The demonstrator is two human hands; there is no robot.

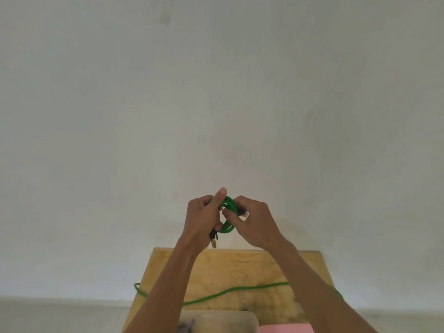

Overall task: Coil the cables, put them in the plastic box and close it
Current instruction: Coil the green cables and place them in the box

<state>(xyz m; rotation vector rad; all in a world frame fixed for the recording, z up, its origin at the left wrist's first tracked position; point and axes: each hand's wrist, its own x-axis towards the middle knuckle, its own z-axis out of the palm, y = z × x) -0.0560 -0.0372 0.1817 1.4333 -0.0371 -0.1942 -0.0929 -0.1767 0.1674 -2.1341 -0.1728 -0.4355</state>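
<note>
Nearest me, plastic box on desk; beyond the box, loose green cable across the desk. Above it, left hand and right hand grip coiled green cable. Light, springy; I'd hold across the loops, not the plugs.

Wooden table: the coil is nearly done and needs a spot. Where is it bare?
The table is bare between its far edge and the loose green cable. The near edge is crowded by the plastic box and a pink thing.
</note>
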